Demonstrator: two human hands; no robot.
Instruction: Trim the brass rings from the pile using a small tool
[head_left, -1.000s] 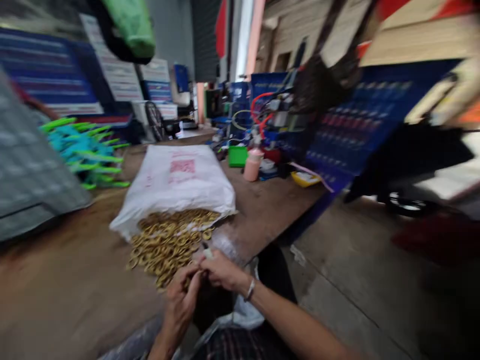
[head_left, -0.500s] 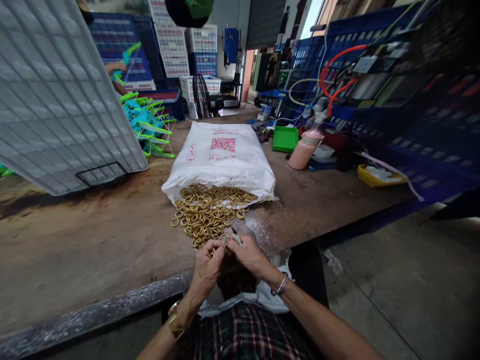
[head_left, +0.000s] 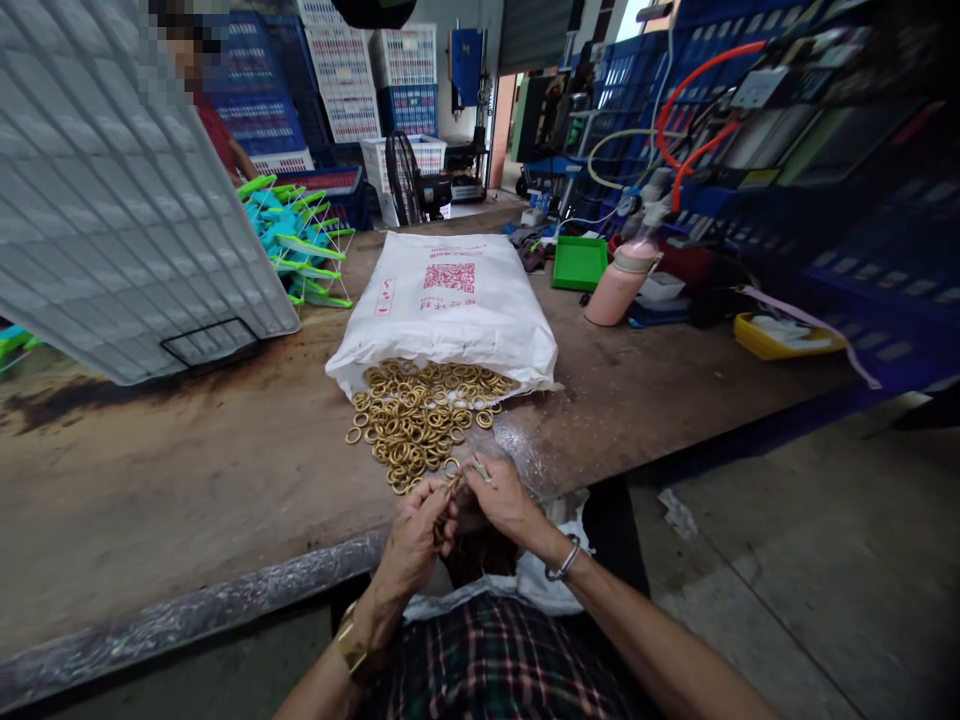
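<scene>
In front of the table's near edge, my left hand [head_left: 417, 528] is closed around several brass-coloured rings [head_left: 439, 532], partly hidden by the fingers. My right hand [head_left: 504, 494] meets it at the fingertips and grips a slim pen-like tool [head_left: 481, 468] with a pale handle; its exact kind is unclear. One ring [head_left: 451, 466] shows just beyond the touching fingertips. Just past both hands lies a heap of loose rings [head_left: 409, 428], spilling from the open mouth of a white woven sack [head_left: 480, 335] with red print.
On the left stands a large pale ribbed crate [head_left: 150, 200], with green and turquoise plastic pieces [head_left: 307, 245] behind it and a person beyond. A green tray [head_left: 580, 263], pink bottle [head_left: 619, 285] and yellow tray [head_left: 784, 338] sit right. Under my hands is a pale bag [head_left: 551, 580].
My left hand has turned and drawn slightly nearer, showing more rings in its fingers. The tool in my right hand has tilted. The view shifted a little, and a person now shows behind the crate.
</scene>
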